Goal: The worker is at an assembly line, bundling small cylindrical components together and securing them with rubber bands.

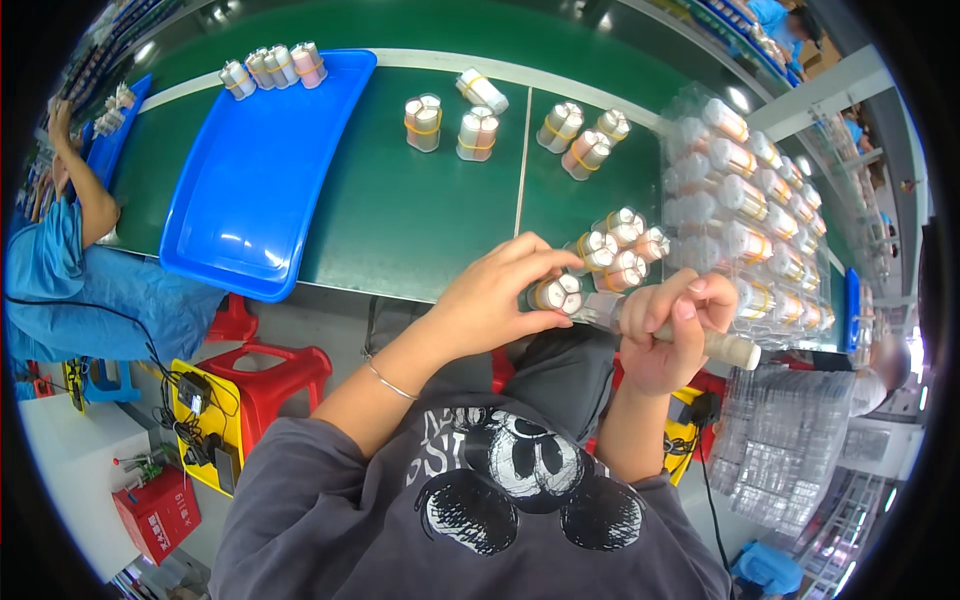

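Observation:
My left hand (pixel 487 297) is closed around a bundle of upright white cylinders (pixel 556 294), with thumb and fingers on its sides. My right hand (pixel 672 325) grips a hand tool with a thick cream handle (pixel 733 350). Its pale flat end points left, close beside the held bundle; what kind of tool it is I cannot make out. Just beyond the hands, several similar bundles (pixel 625 268) stand together near the table's edge. Farther back are more bundles (pixel 476 134) with yellow bands, one of them lying tilted.
A blue tray (pixel 235 210) lies at the left of the green table (pixel 380 200), with several bundles (pixel 285 68) at its far end. At the right are clear plastic trays (pixel 665 190) filled with bundles. A co-worker's arm (pixel 90 195) is at far left. Red stools (pixel 275 375) stand below.

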`<state>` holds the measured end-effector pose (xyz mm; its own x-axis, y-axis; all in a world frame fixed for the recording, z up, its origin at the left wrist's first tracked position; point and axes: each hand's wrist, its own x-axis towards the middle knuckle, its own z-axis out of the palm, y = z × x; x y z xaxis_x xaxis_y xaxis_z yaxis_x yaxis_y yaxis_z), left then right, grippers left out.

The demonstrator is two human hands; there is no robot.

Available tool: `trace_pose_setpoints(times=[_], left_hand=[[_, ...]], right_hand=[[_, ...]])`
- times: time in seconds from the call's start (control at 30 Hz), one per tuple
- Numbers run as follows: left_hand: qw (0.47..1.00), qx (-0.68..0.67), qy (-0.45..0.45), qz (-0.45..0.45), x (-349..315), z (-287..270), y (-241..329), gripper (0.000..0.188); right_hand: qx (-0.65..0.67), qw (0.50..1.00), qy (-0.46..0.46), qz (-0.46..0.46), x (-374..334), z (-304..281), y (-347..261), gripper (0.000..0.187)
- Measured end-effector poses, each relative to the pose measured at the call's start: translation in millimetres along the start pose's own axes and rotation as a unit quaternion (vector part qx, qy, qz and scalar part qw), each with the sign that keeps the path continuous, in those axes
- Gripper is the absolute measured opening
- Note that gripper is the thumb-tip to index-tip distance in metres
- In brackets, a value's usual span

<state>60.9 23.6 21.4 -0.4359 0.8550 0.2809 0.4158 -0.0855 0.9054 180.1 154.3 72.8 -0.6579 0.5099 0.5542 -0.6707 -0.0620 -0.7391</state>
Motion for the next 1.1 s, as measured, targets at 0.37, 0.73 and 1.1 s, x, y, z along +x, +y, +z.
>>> trace_pose_setpoints(times=[0.37,0.73,1.1], left_hand=[[0.997,0.055,0.045,-0.028,-1,7,3,0.04],[1.0,-0.009,-0.005,0.012,-3,-4,-6,0.045],[0.989,0.115,0.097,0.001,1,12,1,0.041]], right_hand=[[-0.075,0.995,-0.027,0.067,-4,11,6,0.006],[-0.021,0.999,0.039,-0.014,-8,13,-5,0.003],[-0.097,0.994,0.054,-0.015,-11,22,7,0.004]])
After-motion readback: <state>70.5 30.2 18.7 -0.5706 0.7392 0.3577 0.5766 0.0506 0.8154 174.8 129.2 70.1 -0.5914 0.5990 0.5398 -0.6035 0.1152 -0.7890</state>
